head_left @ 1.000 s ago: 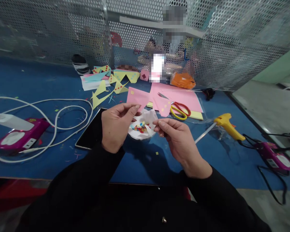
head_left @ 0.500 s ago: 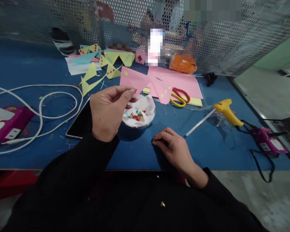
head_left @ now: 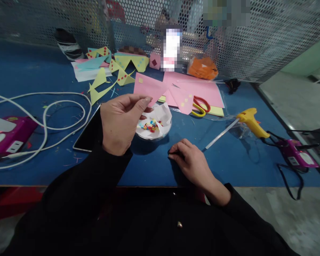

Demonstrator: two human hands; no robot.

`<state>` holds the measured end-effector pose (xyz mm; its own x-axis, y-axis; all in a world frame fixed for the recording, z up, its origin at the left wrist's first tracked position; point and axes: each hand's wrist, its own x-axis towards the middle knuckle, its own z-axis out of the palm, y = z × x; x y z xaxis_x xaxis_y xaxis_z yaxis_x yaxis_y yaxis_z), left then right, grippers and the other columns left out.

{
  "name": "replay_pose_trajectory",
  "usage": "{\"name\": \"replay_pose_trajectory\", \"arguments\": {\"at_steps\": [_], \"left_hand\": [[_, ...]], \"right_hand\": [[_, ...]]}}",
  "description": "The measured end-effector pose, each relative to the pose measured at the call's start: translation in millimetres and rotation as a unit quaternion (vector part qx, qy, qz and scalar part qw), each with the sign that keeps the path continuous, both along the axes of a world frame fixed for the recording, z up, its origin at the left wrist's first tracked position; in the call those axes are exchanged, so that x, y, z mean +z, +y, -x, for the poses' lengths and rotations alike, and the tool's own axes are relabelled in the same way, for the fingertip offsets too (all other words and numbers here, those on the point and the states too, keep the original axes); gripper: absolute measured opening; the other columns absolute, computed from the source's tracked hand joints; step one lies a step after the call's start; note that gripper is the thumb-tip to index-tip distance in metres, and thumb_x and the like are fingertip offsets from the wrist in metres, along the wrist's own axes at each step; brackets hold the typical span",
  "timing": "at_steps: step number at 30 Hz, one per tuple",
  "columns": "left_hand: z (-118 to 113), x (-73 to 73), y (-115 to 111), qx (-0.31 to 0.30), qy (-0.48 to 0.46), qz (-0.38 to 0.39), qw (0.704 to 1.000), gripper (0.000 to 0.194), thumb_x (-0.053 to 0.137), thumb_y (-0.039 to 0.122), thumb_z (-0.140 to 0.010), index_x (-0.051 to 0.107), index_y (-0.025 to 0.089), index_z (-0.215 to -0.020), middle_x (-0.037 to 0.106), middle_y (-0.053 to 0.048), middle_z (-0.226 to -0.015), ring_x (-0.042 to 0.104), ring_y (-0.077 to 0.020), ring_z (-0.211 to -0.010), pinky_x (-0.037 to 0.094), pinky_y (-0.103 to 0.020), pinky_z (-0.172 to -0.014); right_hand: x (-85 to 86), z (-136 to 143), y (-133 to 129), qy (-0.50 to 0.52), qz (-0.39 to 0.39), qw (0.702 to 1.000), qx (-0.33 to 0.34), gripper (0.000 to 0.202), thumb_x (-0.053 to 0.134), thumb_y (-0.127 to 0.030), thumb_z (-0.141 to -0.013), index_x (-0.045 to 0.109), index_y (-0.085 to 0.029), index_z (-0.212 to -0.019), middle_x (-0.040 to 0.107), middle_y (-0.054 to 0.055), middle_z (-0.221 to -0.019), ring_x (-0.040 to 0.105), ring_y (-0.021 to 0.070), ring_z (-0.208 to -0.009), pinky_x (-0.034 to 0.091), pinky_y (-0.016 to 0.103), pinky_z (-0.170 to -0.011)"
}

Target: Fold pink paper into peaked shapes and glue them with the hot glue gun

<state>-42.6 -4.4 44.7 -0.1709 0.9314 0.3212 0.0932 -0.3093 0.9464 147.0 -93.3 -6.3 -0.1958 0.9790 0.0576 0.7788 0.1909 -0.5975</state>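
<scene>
The left hand (head_left: pixel 120 124) pinches the lower edge of a pink paper cutout (head_left: pixel 152 87), which spreads beyond it in front of the scissors (head_left: pixel 201 111). A bowl (head_left: pixel 162 134) of coloured bits (head_left: pixel 151 126) sits just right of that hand. Nearer, the right hand (head_left: pixel 193 161) rests low at the worktop (head_left: pixel 149 170), fingers curled; I cannot tell whether they grip anything.

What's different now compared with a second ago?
The right hand has moved away from the bowl, toward the person, its fingers on or just above the blue tabletop. A small yellow square that lay near there is no longer visible. The pink paper piece has shifted slightly right, covering more of the scissors. The left hand still holds that piece; the bowl and glue gun look unmoved.
</scene>
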Motion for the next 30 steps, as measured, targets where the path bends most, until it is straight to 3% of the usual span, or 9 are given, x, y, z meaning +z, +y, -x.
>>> {"name": "replay_pose_trajectory", "arguments": {"at_steps": [13, 15, 18, 23, 30], "left_hand": [[-2, -0.6, 1, -0.006, -0.015, -0.007, 1.000, 0.007, 0.076, 0.023, -0.081, 0.078, 0.028, -0.077, 0.074, 0.002, -0.071, 0.071, -0.0141, -0.065, 0.056, -0.027, -0.053], [-2, -0.7, 1, -0.006, -0.014, -0.005, 1.000, 0.006, 0.076, 0.024, -0.081, 0.078, 0.028, -0.077, 0.074, 0.002, -0.071, 0.071, -0.0140, -0.065, 0.057, -0.027, -0.054], [-1, -1.3, 1, -0.002, -0.020, -0.005, 1.000, 0.002, 0.077, 0.025, -0.080, 0.078, 0.026, -0.079, 0.075, 0.001, -0.071, 0.071, -0.0138, -0.064, 0.056, -0.025, -0.054], [0, -1.2, 1, -0.008, -0.013, 0.028, 1.000, 0.009, 0.078, 0.029, -0.078, 0.079, 0.021, -0.081, 0.076, -0.001, -0.071, 0.072, -0.0160, -0.067, 0.056, -0.024, -0.056], [0, 3.9, 0, -0.070, -0.015, 0.053, 0.996, 0.011, 0.080, 0.031, -0.074, 0.078, 0.021, -0.077, 0.077, -0.004, -0.069, 0.070, -0.0164, -0.061, 0.057, -0.026, -0.058]], "right_hand": [[-4.7, 0, -3, -0.025, -0.045, 0.999, 0.008, 0.009, 0.059, -0.019, -0.093, 0.065, -0.021, -0.086, 0.066, 0.003, -0.090, 0.059, 0.0177, -0.081, 0.042, 0.033, -0.074], [-4.8, 0, -3, 0.000, -0.040, 0.999, 0.006, 0.010, 0.058, -0.018, -0.093, 0.064, -0.021, -0.085, 0.066, 0.003, -0.089, 0.060, 0.0177, -0.082, 0.044, 0.033, -0.074], [-0.2, -1, -6, 0.119, -0.045, 0.992, -0.017, 0.010, 0.058, -0.020, -0.092, 0.062, -0.022, -0.084, 0.067, 0.002, -0.085, 0.062, 0.0164, -0.083, 0.047, 0.031, -0.075], [26.9, -7, -7, 0.316, -0.033, 0.944, -0.088, 0.009, 0.064, -0.027, -0.090, 0.067, -0.022, -0.083, 0.072, 0.000, -0.080, 0.066, 0.0133, -0.069, 0.053, 0.028, -0.067], [79.8, -11, 17, 0.391, -0.090, 0.915, -0.041, 0.004, 0.071, -0.025, -0.084, 0.071, -0.022, -0.081, 0.070, -0.002, -0.069, 0.063, 0.0108, -0.060, 0.051, 0.024, -0.058]]}}
